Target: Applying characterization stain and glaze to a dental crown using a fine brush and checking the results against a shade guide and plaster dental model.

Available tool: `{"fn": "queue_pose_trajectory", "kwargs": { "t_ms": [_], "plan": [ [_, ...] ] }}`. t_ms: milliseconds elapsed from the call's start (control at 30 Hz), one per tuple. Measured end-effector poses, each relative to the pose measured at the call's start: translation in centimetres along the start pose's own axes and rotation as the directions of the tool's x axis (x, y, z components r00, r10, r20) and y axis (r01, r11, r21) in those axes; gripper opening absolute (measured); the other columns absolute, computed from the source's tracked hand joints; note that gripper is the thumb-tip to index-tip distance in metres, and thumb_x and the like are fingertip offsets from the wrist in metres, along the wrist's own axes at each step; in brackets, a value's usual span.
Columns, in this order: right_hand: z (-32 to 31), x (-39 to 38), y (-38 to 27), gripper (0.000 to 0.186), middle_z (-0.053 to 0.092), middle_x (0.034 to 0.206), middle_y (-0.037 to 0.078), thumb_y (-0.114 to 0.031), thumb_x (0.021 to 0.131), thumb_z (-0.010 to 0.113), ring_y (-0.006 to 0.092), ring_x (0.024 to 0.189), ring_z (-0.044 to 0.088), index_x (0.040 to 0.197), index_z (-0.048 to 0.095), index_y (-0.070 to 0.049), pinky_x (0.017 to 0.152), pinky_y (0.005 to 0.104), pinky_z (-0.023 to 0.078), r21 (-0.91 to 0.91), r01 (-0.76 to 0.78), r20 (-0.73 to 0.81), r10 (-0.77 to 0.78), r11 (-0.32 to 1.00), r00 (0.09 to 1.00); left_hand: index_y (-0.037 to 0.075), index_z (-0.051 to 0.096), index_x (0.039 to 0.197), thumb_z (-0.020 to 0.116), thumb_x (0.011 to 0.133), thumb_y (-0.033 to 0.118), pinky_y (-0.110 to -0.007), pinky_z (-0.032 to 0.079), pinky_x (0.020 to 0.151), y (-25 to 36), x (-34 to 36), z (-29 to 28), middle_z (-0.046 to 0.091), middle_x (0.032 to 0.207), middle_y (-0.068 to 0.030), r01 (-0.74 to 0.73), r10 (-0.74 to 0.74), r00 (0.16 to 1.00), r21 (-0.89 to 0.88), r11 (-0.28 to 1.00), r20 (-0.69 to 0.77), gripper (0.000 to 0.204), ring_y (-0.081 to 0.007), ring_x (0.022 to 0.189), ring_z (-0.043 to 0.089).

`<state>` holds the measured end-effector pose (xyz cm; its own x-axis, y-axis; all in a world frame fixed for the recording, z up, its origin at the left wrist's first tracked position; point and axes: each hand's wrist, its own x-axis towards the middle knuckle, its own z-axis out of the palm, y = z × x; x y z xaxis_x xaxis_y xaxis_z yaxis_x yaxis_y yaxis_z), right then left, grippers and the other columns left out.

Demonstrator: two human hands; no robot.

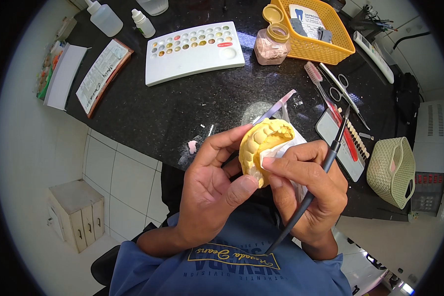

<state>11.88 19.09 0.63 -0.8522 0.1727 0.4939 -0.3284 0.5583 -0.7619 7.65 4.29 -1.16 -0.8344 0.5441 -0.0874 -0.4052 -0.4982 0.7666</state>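
Observation:
My left hand (204, 180) is closed round a yellow plaster dental cast (250, 145), its row of teeth turned upward. At the cast's near end, by my left thumb, lies a translucent patch. My right hand (313, 185) pinches a folded white tissue (278, 148) against the inner side of the cast. Held in the same hand is a slim black-handled tool (301, 209), its narrow dark tip pointing up and away over the table; its exact kind is unclear. Just beyond the cast lies a mixing spatula (274, 108) with pink on its end.
A white palette (195, 56) with coloured wells stands at the back. Near it are a jar of pink powder (272, 45) and a yellow basket (325, 49). Right of my hands lie a toothbrush (316, 76), scissors (338, 89), a shade guide (348, 138) and a woven basket (392, 170).

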Motion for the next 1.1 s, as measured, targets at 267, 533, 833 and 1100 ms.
{"fn": "queue_pose_trajectory", "kwargs": {
  "t_ms": [267, 533, 833, 1100],
  "plan": [
    [-0.41, -0.03, -0.15, 0.025, 0.061, 0.076, 0.009, 0.004, 0.066, 0.072, 0.0175, 0.065, 0.059, 0.089, 0.07, -0.004, 0.057, 0.0268, 0.045, 0.033, -0.074, 0.005, 0.074, 0.997, 0.997, -0.003, 0.033, 0.133, 0.064, 0.086, 0.007, -0.032, 0.042, 0.099, -0.42, 0.26, 0.44, 0.043, 0.128, -0.0166, 0.016, -0.016, 1.0, 0.001, 1.0, 0.025, 0.058, -0.0212, 0.117, 0.048],
    [-0.62, -0.17, -0.11, 0.02, 0.06, 0.076, 0.008, 0.001, 0.07, 0.073, 0.0181, 0.067, 0.059, 0.089, 0.07, -0.004, 0.059, 0.027, 0.045, 0.055, -0.127, 0.01, 0.127, 0.99, 0.992, -0.004, 0.033, 0.134, 0.064, 0.087, 0.008, -0.031, 0.042, 0.099, -0.57, 0.37, 0.57, 0.043, 0.129, -0.0173, 0.037, -0.038, 0.999, 0.021, 0.999, 0.039, 0.058, -0.0208, 0.118, 0.048],
    [-0.75, -0.23, -0.02, 0.018, 0.06, 0.076, 0.009, 0.0, 0.071, 0.073, 0.0181, 0.069, 0.059, 0.089, 0.07, -0.003, 0.06, 0.027, 0.046, 0.046, -0.12, -0.013, 0.12, 0.992, 0.993, -0.005, 0.034, 0.133, 0.065, 0.087, 0.01, -0.03, 0.042, 0.098, -0.79, 0.46, 0.87, 0.044, 0.129, -0.0171, 0.068, -0.068, 0.997, -0.001, 0.998, 0.024, 0.058, -0.0207, 0.118, 0.048],
    [-1.01, -0.4, -0.02, 0.017, 0.06, 0.076, 0.009, 0.0, 0.073, 0.072, 0.0181, 0.07, 0.058, 0.089, 0.07, -0.003, 0.061, 0.0271, 0.047, 0.065, -0.127, -0.007, 0.128, 0.99, 0.992, -0.005, 0.033, 0.134, 0.064, 0.087, 0.008, -0.03, 0.042, 0.098, -0.8, 0.62, 1.05, 0.044, 0.129, -0.0168, 0.081, -0.082, 0.996, 0.02, 0.996, 0.043, 0.058, -0.0202, 0.117, 0.048]
  ]
}}
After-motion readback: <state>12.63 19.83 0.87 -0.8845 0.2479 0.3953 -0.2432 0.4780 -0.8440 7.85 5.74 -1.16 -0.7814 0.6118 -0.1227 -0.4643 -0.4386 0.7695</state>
